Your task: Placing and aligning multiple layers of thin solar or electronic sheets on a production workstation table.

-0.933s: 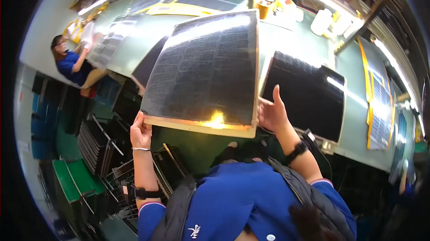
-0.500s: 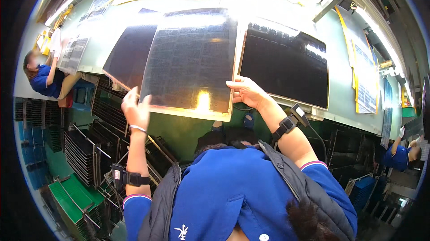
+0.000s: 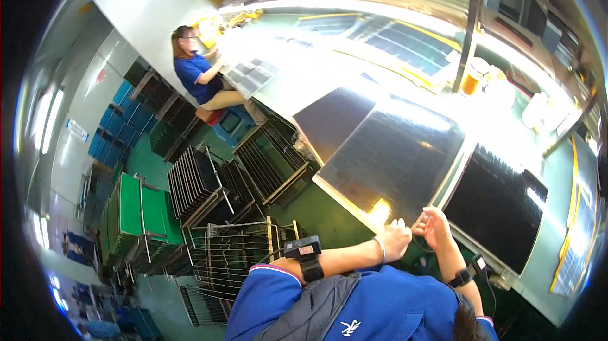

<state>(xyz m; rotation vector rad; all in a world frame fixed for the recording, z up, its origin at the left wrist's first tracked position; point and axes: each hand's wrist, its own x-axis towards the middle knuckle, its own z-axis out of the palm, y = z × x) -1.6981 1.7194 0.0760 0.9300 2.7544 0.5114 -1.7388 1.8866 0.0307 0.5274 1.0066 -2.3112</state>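
A large dark glossy panel (image 3: pixel 392 151) with a pale rim along its front edge lies tilted across the table edge, lamp light reflecting off it. My left hand (image 3: pixel 395 240) is closed beside the panel's near front edge; its fingertips are partly hidden, and what they hold does not show. My right hand (image 3: pixel 434 229) is at the panel's near right corner, fingers curled in toward the thumb, close to my left hand. Any small thing between its fingertips is too small to make out. A second dark panel (image 3: pixel 332 119) lies partly under the first, and a third dark panel (image 3: pixel 497 205) lies to the right.
A long pale table (image 3: pixel 538 296) runs along the far side. Metal racks (image 3: pixel 196 182) with stacked sheets and green boards (image 3: pixel 149 208) stand on the floor at left. A co-worker (image 3: pixel 197 75) sits at the table's far left end. An upright post (image 3: pixel 468 33) rises behind the panels.
My view has swung left. My left hand has moved from beside the panel's left corner over to the right corner, near my right hand. The right hand's fingers have curled in more.
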